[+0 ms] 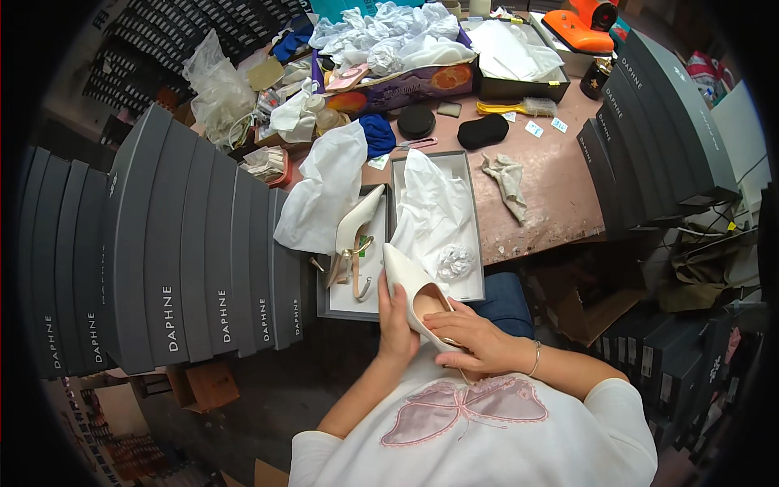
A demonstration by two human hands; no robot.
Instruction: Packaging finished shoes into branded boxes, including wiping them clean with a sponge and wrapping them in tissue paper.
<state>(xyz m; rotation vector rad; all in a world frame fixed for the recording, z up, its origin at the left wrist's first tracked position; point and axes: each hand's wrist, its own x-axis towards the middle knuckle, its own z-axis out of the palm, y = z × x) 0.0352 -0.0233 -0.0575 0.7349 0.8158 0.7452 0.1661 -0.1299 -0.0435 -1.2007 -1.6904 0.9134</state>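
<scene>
Surface [556,187], pinkish and worn, stretches beyond and right of the open box [476,219]. A row of upright grey boxes [170,252] stands to that box's left; a grey stack [677,138] rises well to its right. Against its left side, a shallow tray [345,315] holds a strapped shoe [355,219]. At its near edge, a white pointed shoe [399,264] is held up. The left hand [396,331] is wrapped around the shoe's side; the right hand [479,337] lies across its opening, whether gripping I cannot tell. The shoe looks light, smooth and easily marked, probably firmest at heel and sole, the best places to hold. The open box's rim is close; more room lies to its right, around a crumpled cloth [509,185].
</scene>
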